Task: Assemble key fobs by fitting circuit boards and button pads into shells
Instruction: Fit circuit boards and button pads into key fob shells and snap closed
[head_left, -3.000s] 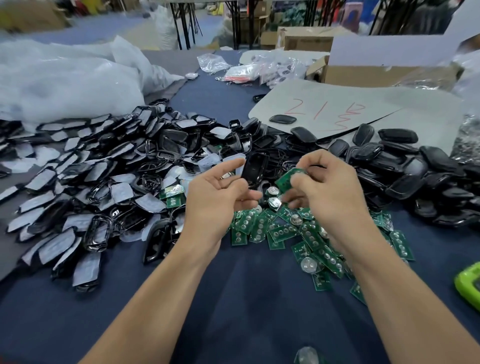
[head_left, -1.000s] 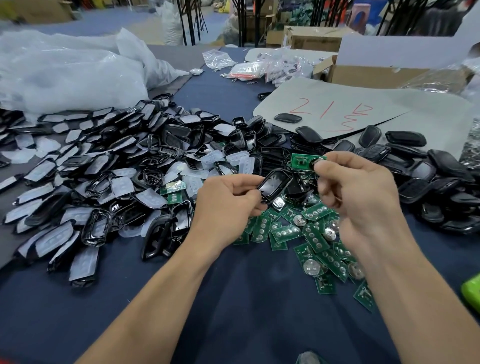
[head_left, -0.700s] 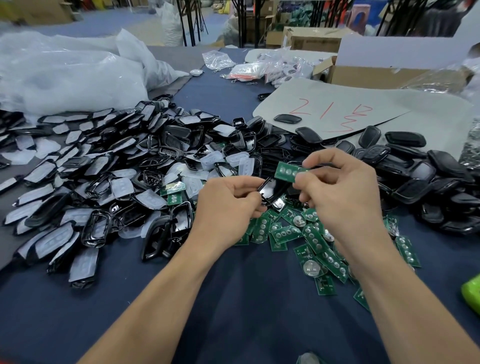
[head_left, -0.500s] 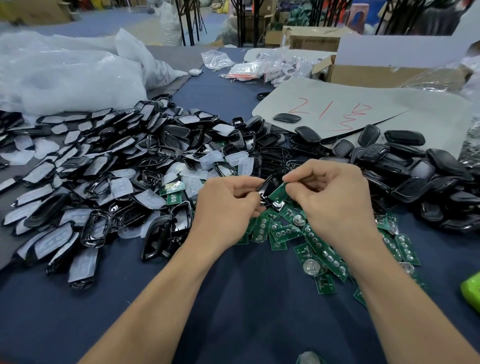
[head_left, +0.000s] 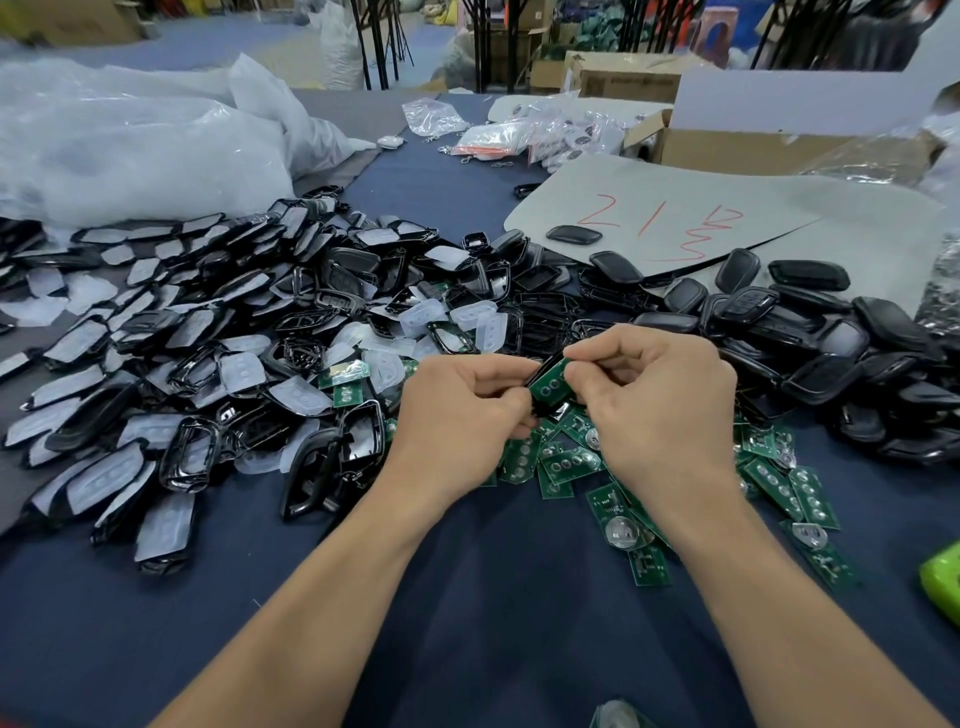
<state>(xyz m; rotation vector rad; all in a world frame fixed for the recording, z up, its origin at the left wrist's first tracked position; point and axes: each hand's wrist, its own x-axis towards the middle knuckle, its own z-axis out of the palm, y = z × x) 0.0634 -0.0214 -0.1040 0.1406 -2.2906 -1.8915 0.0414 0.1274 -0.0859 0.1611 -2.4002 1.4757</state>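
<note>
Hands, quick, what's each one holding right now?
Left hand: fingers curled, gripping the black shell.
Right hand: pinching the green circuit board against that shell.

Table cover (head_left: 493, 597): dark blue cloth, matt. Shell frames (head_left: 358, 441): black plastic, high gloss, as is the shell (head_left: 544, 413) gripped by the left hand (head_left: 457, 415). Button pads (head_left: 298, 395): translucent white, rubbery, matt. Circuit board (head_left: 551, 383) pinched by the right hand (head_left: 660, 405): green, semi-gloss, with bright metal contacts. Closed fobs (head_left: 883, 322): black plastic, satin. Bags (head_left: 130, 156): clear film, crinkled, shiny. Box (head_left: 727, 150): brown cardboard, matt. Sheet (head_left: 779, 218): grey, matt, smooth; material unclear.
</note>
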